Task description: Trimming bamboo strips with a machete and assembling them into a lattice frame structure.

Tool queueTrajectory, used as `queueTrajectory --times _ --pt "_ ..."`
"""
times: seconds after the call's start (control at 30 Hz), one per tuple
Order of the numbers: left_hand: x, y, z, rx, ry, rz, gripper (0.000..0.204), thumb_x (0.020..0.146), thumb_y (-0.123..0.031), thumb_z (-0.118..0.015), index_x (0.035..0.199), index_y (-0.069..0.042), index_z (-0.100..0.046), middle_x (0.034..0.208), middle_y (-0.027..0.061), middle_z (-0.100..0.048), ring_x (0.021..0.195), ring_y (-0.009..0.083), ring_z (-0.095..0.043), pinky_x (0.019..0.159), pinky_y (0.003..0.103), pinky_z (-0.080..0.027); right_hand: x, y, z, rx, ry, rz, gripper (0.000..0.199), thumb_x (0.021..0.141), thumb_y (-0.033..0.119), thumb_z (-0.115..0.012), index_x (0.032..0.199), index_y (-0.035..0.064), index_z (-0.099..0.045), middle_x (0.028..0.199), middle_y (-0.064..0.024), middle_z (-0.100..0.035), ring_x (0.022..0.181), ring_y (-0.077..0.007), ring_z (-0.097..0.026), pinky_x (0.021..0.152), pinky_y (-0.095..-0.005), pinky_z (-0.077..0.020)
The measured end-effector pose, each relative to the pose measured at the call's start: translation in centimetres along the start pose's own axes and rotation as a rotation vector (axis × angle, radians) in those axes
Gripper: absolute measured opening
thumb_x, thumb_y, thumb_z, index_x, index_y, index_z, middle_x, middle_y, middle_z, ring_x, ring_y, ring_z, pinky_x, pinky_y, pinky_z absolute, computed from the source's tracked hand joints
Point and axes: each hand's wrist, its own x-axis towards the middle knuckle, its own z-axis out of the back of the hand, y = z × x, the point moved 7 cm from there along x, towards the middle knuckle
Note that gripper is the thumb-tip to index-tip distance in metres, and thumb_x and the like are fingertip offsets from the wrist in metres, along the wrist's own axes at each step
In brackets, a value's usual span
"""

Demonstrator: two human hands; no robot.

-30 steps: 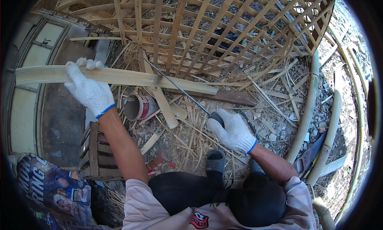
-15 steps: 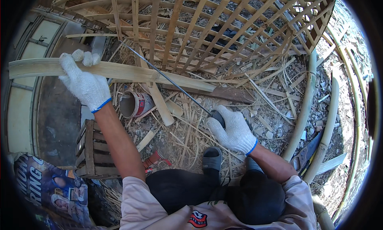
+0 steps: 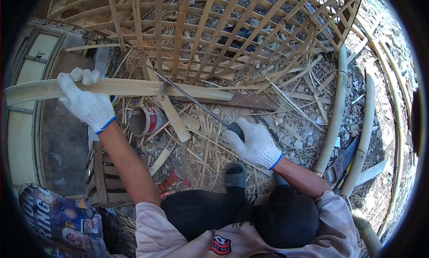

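My left hand (image 3: 86, 103), in a white knit glove with a blue cuff, grips a long pale split bamboo slat (image 3: 147, 89) that runs level across the left and middle. My right hand (image 3: 255, 144), gloved the same way, holds the dark handle of a long thin knife (image 3: 190, 99). Its blade slants up to the left and crosses the slat near its middle. My sandalled foot (image 3: 235, 176) rests on the chip-strewn ground below the right hand.
A woven bamboo lattice panel (image 3: 223, 34) stands at the back. A red and white tin can (image 3: 145, 120) lies on its side under the slat. Bamboo poles (image 3: 333, 124) curve along the right. A small wooden crate (image 3: 102, 177) and a printed sheet (image 3: 58, 217) sit lower left.
The left hand and the slat have lifted slightly and shifted left. The knife blade has swung to lie further up along the slat; the right hand barely moved.
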Motion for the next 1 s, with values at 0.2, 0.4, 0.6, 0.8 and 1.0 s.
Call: queueTrajectory --times 0.2,0.4,0.6,0.8,1.0 --pt "-0.1 -0.6 -0.2 -0.012 -0.029 0.016 0.016 0.102 -0.013 -0.062 0.097 -0.011 -0.047 0.082 0.0022 -0.044 0.067 0.0142 -0.039 0.062 0.033 -0.036 1.3 -0.7 0.1 -0.007 0.045 -0.096 0.036 0.097 0.036 -0.067 0.103 0.0004 -0.064 0.079 -0.0277 -0.069 0.077 -0.0484 -0.07 0.067 -0.0541 -0.0534" --pt "0.7 0.4 0.8 0.027 -0.052 0.019 0.022 0.103 -0.02 -0.064 0.096 -0.012 -0.045 0.082 0.0011 -0.045 0.067 0.0134 -0.039 0.061 0.034 -0.037 -1.9 -17.5 -1.3 -0.252 -0.012 -0.405 0.056 0.101 0.05 -0.055 0.112 -0.0048 -0.065 0.094 -0.0308 -0.072 0.09 -0.0498 -0.07 0.085 -0.0555 -0.0545" --pt "0.3 1.0 1.0 -0.007 -0.115 0.022 0.017 0.102 -0.015 -0.064 0.101 -0.012 -0.048 0.083 0.0017 -0.045 0.068 0.0147 -0.04 0.063 0.033 -0.038 -3.7 -19.9 -0.6 -0.246 -0.037 -0.443 0.056 0.101 0.05 -0.055 0.118 -0.0023 -0.066 0.099 -0.0315 -0.072 0.096 -0.0509 -0.069 0.088 -0.0569 -0.053" --pt "0.1 0.1 0.8 0.05 -0.147 -0.008 0.018 0.101 -0.015 -0.064 0.101 -0.008 -0.047 0.085 0.0031 -0.046 0.069 0.015 -0.042 0.063 0.034 -0.04 -0.5 -5.8 -0.2 -0.064 -0.013 -0.213 0.047 0.101 0.045 -0.06 0.11 -0.0004 -0.064 0.085 -0.0315 -0.07 0.085 -0.0515 -0.069 0.077 -0.0566 -0.0543" --pt "-0.7 -0.1 0.0 0.154 -0.179 -0.036 0.027 0.104 -0.022 -0.063 0.093 -0.007 -0.043 0.083 0.0028 -0.043 0.068 0.0145 -0.04 0.062 0.036 -0.039 0.7 -1.9 -2.1 0.024 0.079 -0.076 0.038 0.098 0.036 -0.066 0.109 0.0003 -0.062 0.081 -0.0283 -0.069 0.084 -0.0512 -0.069 0.073 -0.0559 -0.0531"
